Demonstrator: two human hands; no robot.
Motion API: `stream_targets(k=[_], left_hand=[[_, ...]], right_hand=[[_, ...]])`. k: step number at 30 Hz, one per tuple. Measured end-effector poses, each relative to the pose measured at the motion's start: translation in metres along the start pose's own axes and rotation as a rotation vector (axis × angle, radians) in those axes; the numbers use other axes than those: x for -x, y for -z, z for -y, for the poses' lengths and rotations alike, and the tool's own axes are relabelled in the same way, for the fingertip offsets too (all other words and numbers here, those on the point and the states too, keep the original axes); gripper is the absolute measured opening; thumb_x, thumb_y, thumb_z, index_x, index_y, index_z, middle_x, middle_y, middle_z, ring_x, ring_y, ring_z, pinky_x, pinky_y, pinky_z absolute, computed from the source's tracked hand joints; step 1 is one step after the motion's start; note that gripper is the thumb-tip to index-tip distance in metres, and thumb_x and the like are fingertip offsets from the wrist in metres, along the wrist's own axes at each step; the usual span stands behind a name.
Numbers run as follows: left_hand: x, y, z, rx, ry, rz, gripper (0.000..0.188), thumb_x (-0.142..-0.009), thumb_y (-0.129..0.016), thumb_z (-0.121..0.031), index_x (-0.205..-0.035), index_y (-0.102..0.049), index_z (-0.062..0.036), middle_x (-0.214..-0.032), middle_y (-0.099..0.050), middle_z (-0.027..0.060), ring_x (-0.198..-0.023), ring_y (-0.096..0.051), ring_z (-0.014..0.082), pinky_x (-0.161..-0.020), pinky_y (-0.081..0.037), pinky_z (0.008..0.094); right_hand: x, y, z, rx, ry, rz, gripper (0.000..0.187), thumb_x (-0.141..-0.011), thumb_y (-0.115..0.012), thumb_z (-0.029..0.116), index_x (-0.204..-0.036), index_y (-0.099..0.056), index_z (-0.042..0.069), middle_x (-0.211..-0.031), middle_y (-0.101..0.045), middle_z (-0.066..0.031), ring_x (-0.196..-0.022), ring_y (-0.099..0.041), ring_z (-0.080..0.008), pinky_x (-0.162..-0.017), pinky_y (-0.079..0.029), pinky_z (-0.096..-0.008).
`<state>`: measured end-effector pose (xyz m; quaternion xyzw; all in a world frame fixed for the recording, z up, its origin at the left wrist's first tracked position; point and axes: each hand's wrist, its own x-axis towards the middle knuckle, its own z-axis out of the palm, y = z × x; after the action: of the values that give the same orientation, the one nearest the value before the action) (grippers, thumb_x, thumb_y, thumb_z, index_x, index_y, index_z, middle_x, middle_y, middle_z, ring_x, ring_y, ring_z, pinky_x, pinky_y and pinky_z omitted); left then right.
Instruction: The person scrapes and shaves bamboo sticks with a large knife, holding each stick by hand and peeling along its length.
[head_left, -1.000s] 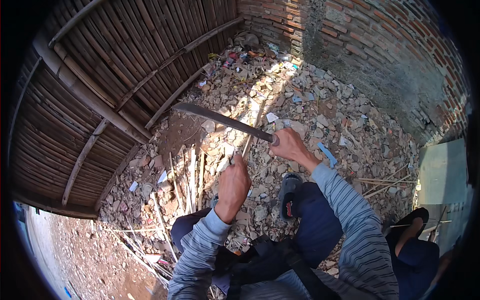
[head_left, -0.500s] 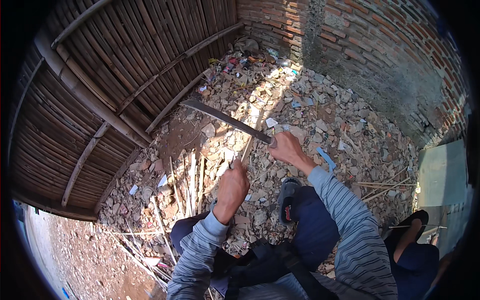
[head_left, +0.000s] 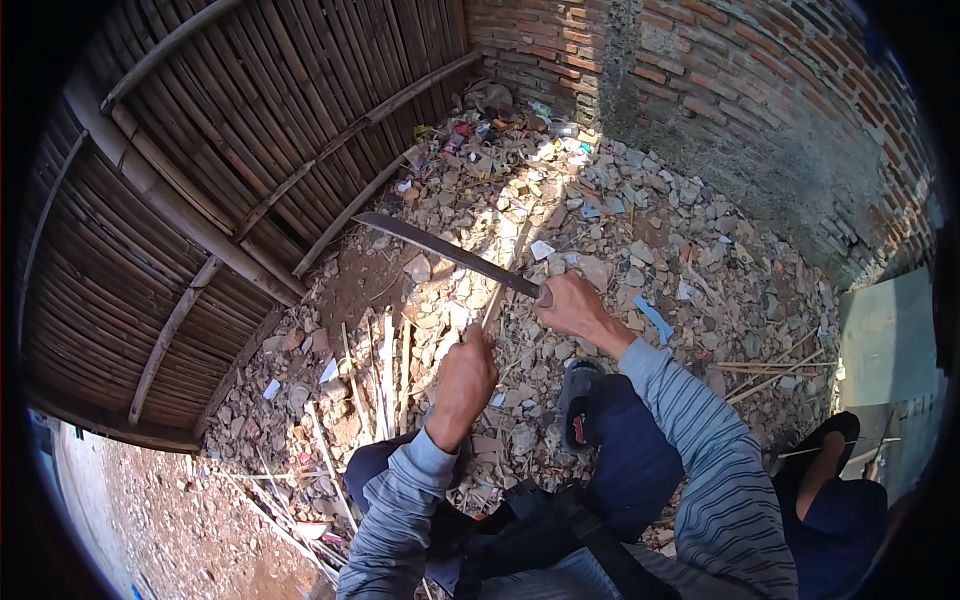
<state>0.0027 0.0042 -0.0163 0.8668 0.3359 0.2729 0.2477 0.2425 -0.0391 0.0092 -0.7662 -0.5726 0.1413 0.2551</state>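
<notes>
My right hand [head_left: 578, 305] is closed around the handle of a machete [head_left: 450, 252]. The long dark blade points away to the far left, its tip over bare soil by the bamboo wall. My left hand [head_left: 465, 385], a little nearer and to the left, is a fist around the near end of a light bamboo strip [head_left: 496, 302]. The strip slants up and away, and the blade crosses over it close to the machete's handle. Whether blade and strip touch, I cannot tell. Against the rubble, the strip's far end is hard to make out.
Broken stones and rubble [head_left: 690, 260] cover the ground. Several split bamboo strips [head_left: 387, 370] lie left of my left hand, others [head_left: 765, 375] at right. A bamboo wall [head_left: 250, 110] rises at left, a brick wall [head_left: 760, 110] at the back. Another person's leg [head_left: 820, 490] shows at lower right.
The machete has dipped slightly toward me, its tip a little lower and farther left. Both hands keep their grips and have barely moved.
</notes>
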Motion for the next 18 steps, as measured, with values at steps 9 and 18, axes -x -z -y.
stream_targets(k=[9, 18], left_hand=[[0.004, 0.005, -0.023, -0.092, 0.024, 0.074, 0.015, -0.103, -0.055, -0.01, -0.101, -0.049, 0.0035, -0.06, -0.061, 0.0291, -0.054, -0.064, 0.0484, -0.05, -0.051, 0.0571], [-0.001, 0.007, -0.028, -0.091, 0.081, 0.07, 0.011, -0.103, -0.053, -0.009, -0.102, -0.05, 0.0018, -0.064, -0.064, 0.0307, -0.059, -0.067, 0.0499, -0.053, -0.053, 0.0586]], right_hand=[[-0.019, 0.011, -0.052, -0.038, -0.118, -0.109, 0.03, -0.077, -0.075, 0.025, -0.074, -0.067, -0.004, -0.069, -0.065, -0.0245, -0.07, -0.068, -0.0452, -0.07, -0.053, -0.0515], [-0.019, 0.031, -0.044, 0.04, -0.123, 0.036, 0.033, -0.078, -0.073, 0.026, -0.08, -0.072, -0.006, -0.078, -0.07, -0.0286, -0.077, -0.073, -0.046, -0.077, -0.058, -0.0526]])
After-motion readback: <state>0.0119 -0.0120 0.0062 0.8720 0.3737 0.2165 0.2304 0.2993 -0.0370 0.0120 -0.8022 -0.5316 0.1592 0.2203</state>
